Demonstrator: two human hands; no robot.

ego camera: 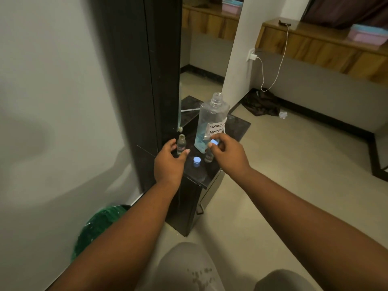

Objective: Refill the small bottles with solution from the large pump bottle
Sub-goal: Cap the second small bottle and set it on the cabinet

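Observation:
A large clear bottle (211,122) with pale blue liquid and a handwritten label stands uncapped on a small black stand (237,127). An uncapped small bottle (181,144) stands at its left; my left hand (170,162) curls around it, fingers apart, and I cannot tell if they touch it. A second small bottle (209,156) stands in front of the large one. My right hand (227,153) pinches a blue cap (214,142) just above that bottle. Another blue cap (197,161) lies on the stand between the hands.
A tall black-framed mirror (201,66) rises behind the stand. A green-lined bin (98,225) sits on the floor at lower left. Dark cloth (260,103) lies on the floor by the far wall, under a hanging charger cable (273,66). My knees fill the bottom edge.

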